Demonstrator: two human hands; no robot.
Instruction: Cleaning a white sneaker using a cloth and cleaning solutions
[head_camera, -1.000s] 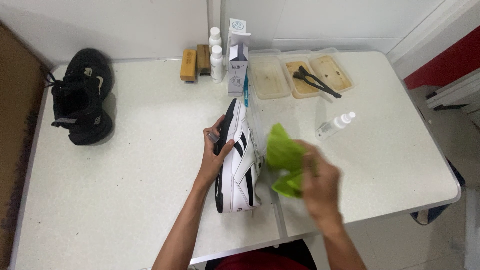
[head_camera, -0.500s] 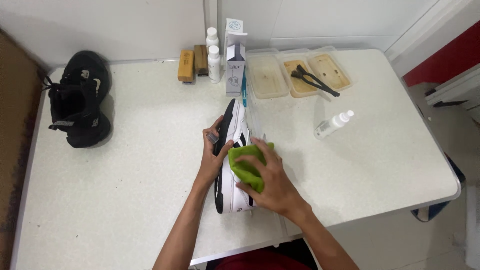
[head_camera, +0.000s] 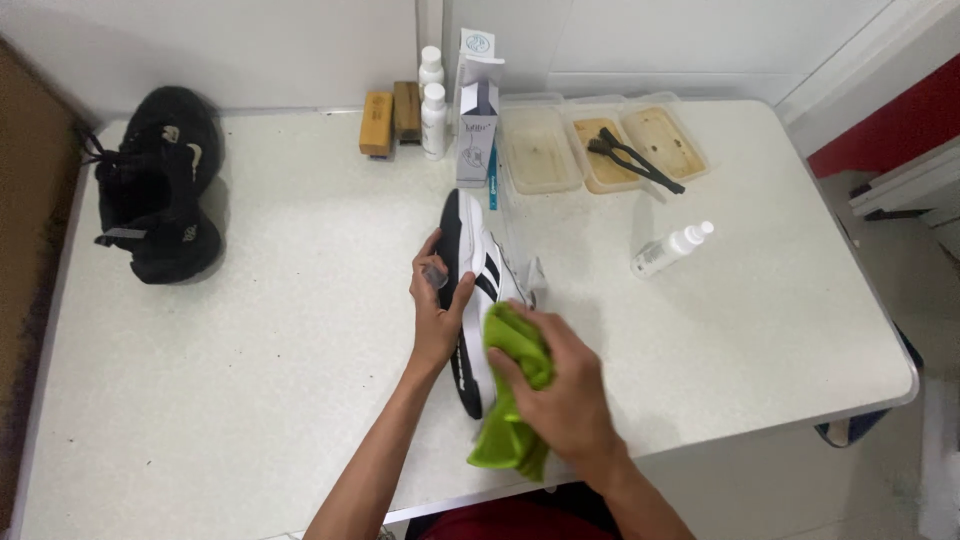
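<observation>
right hand (head_camera: 565, 400): I am pressing it, fingers curled, on the green cloth (head_camera: 510, 400) against the sneaker's heel
left hand (head_camera: 438, 310): I am gripping the white sneaker (head_camera: 478, 290) by its sole side, mid-table
far edge: three trays (head_camera: 600, 145), bottles

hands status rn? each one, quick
Left hand: closed around the white sneaker, gripping its sole side.
Right hand: closed on the green cloth, pressed to the sneaker.

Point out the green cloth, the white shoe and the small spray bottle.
green cloth (head_camera: 512, 440), head view, on its hanging lower fold.
white shoe (head_camera: 487, 268), head view, on the striped side panel.
small spray bottle (head_camera: 665, 252), head view, on its clear body.
</observation>
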